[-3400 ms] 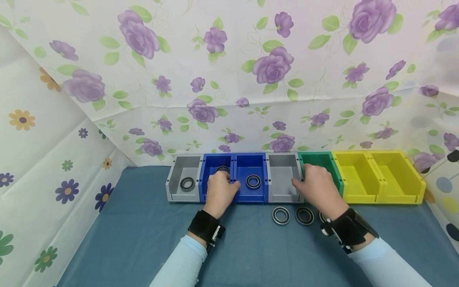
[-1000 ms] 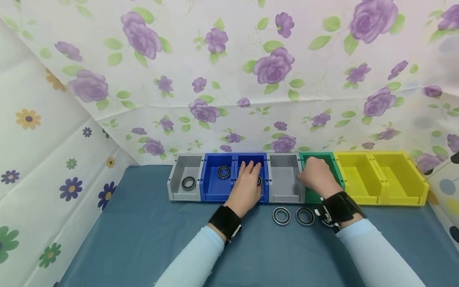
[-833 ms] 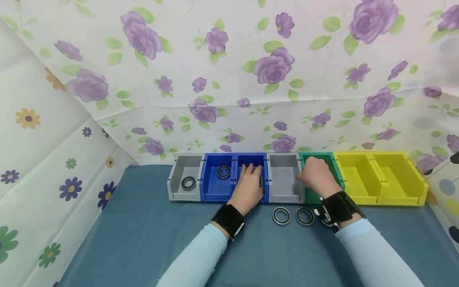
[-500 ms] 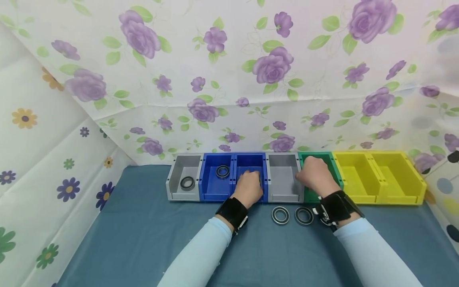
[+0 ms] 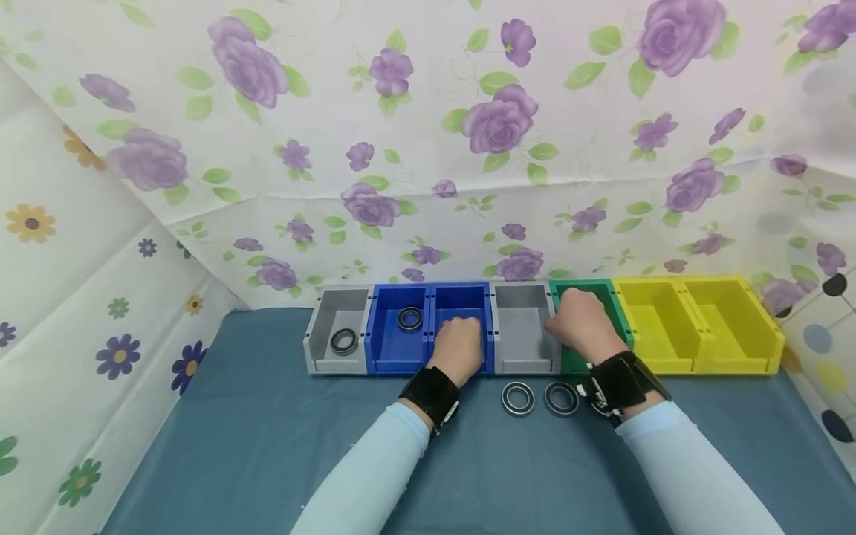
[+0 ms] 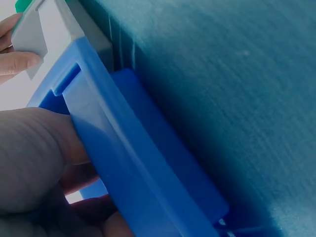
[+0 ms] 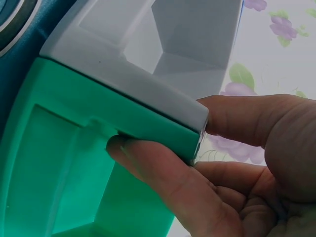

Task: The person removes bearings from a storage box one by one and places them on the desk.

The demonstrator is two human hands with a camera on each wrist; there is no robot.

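In the head view my left hand (image 5: 459, 348) reaches into the right-hand blue bin (image 5: 460, 299), fingers curled and knuckles up. It covers the floor where a bearing lay; I cannot tell whether its fingers hold that bearing. The left wrist view shows thumb and fingers close behind the blue front wall (image 6: 113, 133). My right hand (image 5: 585, 323) pinches the adjoining walls of the middle grey bin (image 7: 113, 64) and the green bin (image 7: 54, 148), index finger inside the green one and thumb on the grey side. A bearing (image 5: 401, 322) lies in the left-hand blue bin.
Another bearing (image 5: 334, 343) sits in the leftmost grey bin (image 5: 337, 366). Two loose bearings lie before the row, one silver-rimmed (image 5: 505, 399) and one darker (image 5: 549, 400); the right wrist partly hides a third. Yellow bins (image 5: 735, 365) end the row. A floral sheet hangs behind.
My left hand moved from the left-hand blue bin to the right-hand one, its spread fingers then curling down over the bearing there. My right hand's fingers drew in at the grey-green wall.
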